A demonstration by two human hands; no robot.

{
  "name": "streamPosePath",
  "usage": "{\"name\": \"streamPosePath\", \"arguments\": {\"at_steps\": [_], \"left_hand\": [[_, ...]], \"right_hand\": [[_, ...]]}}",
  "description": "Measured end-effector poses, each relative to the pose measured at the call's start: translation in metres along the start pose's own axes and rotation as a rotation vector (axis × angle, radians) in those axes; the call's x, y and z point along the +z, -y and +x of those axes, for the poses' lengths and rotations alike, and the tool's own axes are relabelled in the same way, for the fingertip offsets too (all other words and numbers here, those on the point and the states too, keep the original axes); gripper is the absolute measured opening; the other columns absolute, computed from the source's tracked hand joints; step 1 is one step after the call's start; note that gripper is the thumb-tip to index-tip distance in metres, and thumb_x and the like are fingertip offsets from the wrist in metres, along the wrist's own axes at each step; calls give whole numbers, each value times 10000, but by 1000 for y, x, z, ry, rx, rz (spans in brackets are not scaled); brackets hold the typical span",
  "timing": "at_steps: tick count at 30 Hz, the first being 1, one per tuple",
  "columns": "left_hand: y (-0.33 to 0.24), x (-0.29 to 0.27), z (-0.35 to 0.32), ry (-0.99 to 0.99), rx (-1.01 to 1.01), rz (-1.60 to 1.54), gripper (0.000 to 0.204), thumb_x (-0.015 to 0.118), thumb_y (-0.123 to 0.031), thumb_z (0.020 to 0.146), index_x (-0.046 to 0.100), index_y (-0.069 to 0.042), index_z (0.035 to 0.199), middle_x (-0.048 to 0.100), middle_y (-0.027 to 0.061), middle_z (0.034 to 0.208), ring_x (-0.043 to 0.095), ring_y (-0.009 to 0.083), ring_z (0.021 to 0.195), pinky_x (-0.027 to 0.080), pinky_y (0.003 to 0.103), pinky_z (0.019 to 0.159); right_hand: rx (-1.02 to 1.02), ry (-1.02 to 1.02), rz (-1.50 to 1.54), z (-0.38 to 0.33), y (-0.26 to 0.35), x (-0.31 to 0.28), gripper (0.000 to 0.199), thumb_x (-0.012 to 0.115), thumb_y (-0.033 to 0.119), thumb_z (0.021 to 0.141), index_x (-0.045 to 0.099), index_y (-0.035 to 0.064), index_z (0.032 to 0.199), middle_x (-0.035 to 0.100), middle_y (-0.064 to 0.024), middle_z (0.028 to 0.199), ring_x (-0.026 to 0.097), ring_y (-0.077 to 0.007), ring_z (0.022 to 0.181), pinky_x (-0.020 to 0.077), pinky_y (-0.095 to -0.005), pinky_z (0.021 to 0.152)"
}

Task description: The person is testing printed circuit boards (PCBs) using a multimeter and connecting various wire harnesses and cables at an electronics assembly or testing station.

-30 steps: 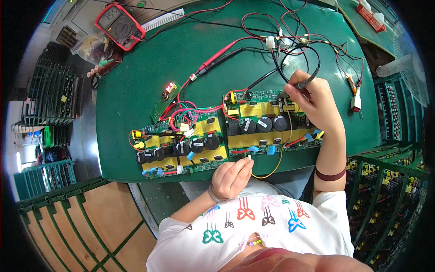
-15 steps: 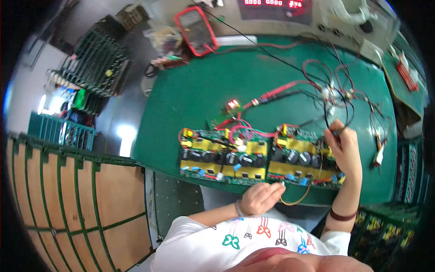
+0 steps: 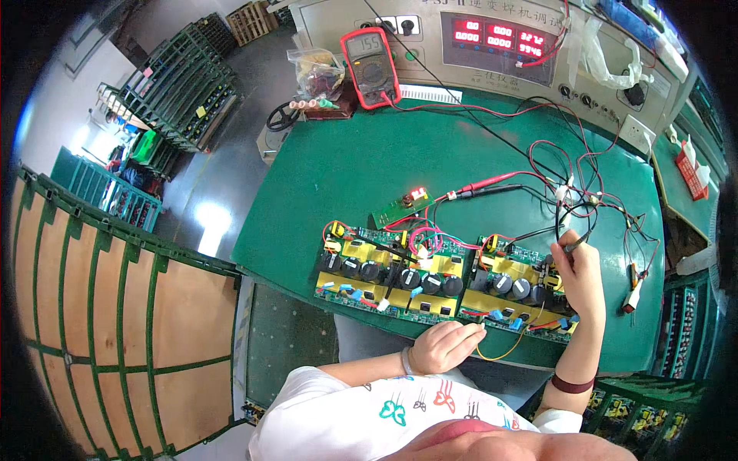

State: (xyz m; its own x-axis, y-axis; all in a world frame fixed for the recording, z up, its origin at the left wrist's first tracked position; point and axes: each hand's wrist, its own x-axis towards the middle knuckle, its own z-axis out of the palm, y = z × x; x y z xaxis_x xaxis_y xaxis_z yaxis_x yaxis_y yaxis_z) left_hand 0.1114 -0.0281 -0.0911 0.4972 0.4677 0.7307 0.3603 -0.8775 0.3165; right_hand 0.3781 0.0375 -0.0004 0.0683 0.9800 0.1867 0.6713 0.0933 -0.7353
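Two circuit boards lie side by side at the table's near edge: the left board [image 3: 388, 273] and the right board [image 3: 515, 288], both with black round capacitors and yellow parts. My left hand [image 3: 447, 346] is closed at the near edge of the boards, fingertips pinching the end of a thin yellow wire [image 3: 503, 358] that loops to the right board. My right hand [image 3: 578, 273] is over that board's right end, closed on a black cable [image 3: 560, 219]; the fingertips partly hide the grip. Behind the left board sits a small green display board [image 3: 401, 209] with lit red digits.
A red multimeter [image 3: 371, 67] stands at the back of the green table [image 3: 330, 165], before a grey test panel [image 3: 500, 77] with red readouts. Red and black probes [image 3: 492, 183] and tangled leads [image 3: 584, 198] lie behind the boards. Racks [image 3: 154, 307] stand at left.
The view has shifted, so the table sits lower and the back panel shows more. The picture is sharper. Both hands keep about the same places at the boards.
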Motion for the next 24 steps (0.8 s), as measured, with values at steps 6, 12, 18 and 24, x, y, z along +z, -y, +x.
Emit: {"name": "streamPosePath", "arguments": {"at_steps": [6, 12, 18, 24], "left_hand": [[1, 3, -3, 5, 5, -25, 285, 761, -8, 767, 714, 2, 1048, 685, 86, 1037, 631, 190, 763, 543, 300, 678], [1, 1, -4, 11, 11, -12, 297, 762, -15, 765, 714, -3, 1057, 680, 83, 1050, 631, 191, 771, 543, 304, 685], [1, 2, -3, 9, 11, -15, 290, 761, -11, 764, 714, -4, 1050, 682, 81, 1052, 630, 187, 765, 540, 295, 671], [1, 1, -5, 25, 11, -33, 275, 758, 0, 764, 716, 1, 1036, 686, 93, 1050, 629, 180, 750, 539, 294, 648]], "right_hand": [[-13, 13, -16, 1, 4, 0, 166, 657, 52, 925, 531, -24, 848, 469, -84, 584, 410, -170, 522, 359, -322, 507], [38, 84, -59, 15, 16, -1, 162, 699, 60, 895, 584, -53, 878, 590, -153, 647, 489, -215, 544, 439, -340, 552], [72, 32, 8, 20, -4, 4, 176, 689, 74, 912, 579, -59, 880, 575, -124, 633, 483, -176, 549, 429, -332, 544], [112, 40, -7, 13, 9, -1, 147, 689, 64, 914, 587, -40, 895, 561, -75, 632, 474, -117, 562, 403, -300, 530]]}}
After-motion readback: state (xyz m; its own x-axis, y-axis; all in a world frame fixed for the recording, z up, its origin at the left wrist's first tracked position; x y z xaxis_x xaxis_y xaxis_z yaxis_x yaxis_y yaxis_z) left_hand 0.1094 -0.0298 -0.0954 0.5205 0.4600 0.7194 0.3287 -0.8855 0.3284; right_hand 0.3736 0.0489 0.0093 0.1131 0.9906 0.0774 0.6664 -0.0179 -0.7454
